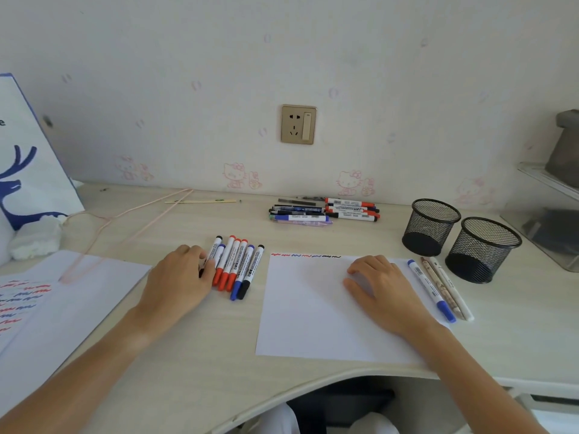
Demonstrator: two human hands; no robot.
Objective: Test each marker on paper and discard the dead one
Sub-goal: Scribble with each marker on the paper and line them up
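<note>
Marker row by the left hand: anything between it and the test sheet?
Nothing visible. Bare desk separates the marker row from the test sheet; the left hand touches the row's left side.

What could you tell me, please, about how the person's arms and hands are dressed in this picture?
Both arms are bare as far up as the frame shows, with no sleeve visible on either. The left hand and the right hand wear no gloves, and no ring, watch or bracelet shows on either. Nothing is marked or attached on the forearms.
</note>
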